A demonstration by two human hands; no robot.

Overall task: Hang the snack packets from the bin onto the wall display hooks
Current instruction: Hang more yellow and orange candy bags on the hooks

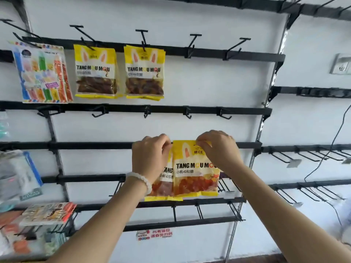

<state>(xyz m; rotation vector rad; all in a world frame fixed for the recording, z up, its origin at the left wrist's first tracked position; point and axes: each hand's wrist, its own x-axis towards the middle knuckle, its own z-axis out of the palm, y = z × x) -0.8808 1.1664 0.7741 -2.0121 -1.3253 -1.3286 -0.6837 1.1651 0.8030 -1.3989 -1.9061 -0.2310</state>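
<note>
I hold yellow snack packets in front of the wall rack at mid height. My right hand (218,149) pinches the top edge of the front packet (195,171), which shows orange gummies. My left hand (152,154) grips the top of a second packet (166,179) tucked partly behind it, with further packet edges under both. Two bunches of the same brand hang on upper hooks: one (96,72) left, one (144,73) right. Empty hooks (191,44) stick out of the top bar to their right. The bin is out of view.
Black bars with short empty hooks (187,112) cross the white wall above my hands. A colourful packet (42,73) hangs upper left. More goods crowd the left edge (47,213). Long wire hooks (281,157), a wall socket (341,64) and a dangling cable (322,162) are on the right.
</note>
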